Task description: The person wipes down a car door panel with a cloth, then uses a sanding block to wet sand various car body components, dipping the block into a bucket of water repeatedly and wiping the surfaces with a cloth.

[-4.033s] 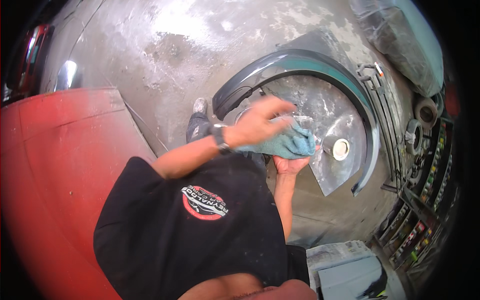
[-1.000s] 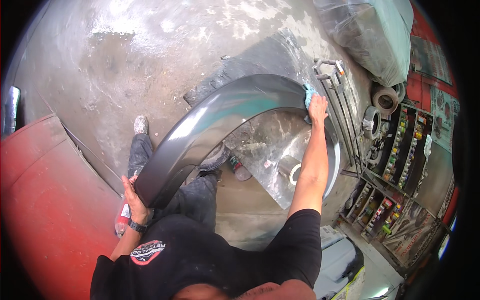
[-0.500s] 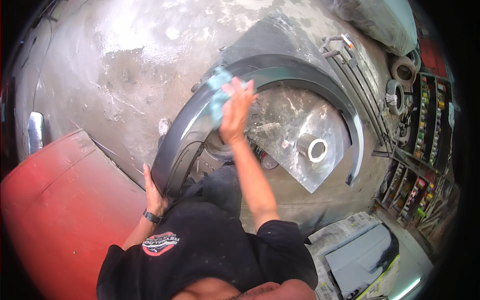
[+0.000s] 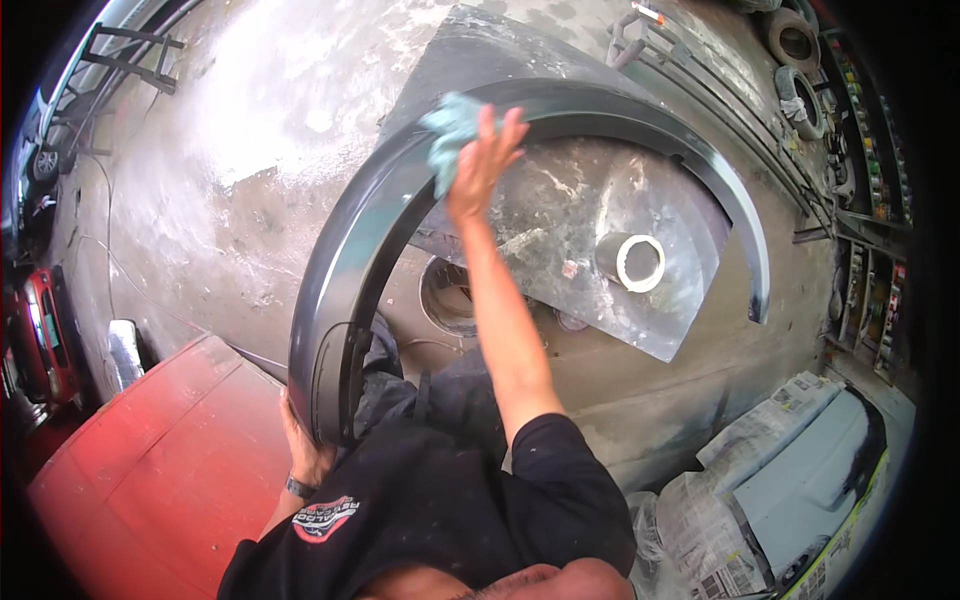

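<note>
A long, dark, glossy wheel arch flare (image 4: 330, 265) curves across the middle, from my lap to the far right. My left hand (image 4: 305, 440) grips its lower left end from the outer side; most of its fingers are hidden behind the part. Near the top of the curve, my right hand (image 4: 484, 165) holds a light blue-green cloth (image 4: 453, 135) against the flare's surface. Its fingers are stretched beside the cloth and slightly blurred. A dark flat sheet (image 4: 640, 325) lies beneath the arch, with a short pale tube (image 4: 640, 262) standing on it.
A red car panel (image 4: 170, 440) lies close on my left. Metal stands (image 4: 700, 95) run along the right of the arch. A round can or bucket (image 4: 446, 297) sits near my knees. Newspaper (image 4: 770, 420) and a grey panel (image 4: 815, 490) lie at the lower right, shelves (image 4: 870, 270) behind.
My right hand and the cloth have moved a little farther along the flare, toward the top of its arch. The view has shifted; my left hand still holds the lower end.
</note>
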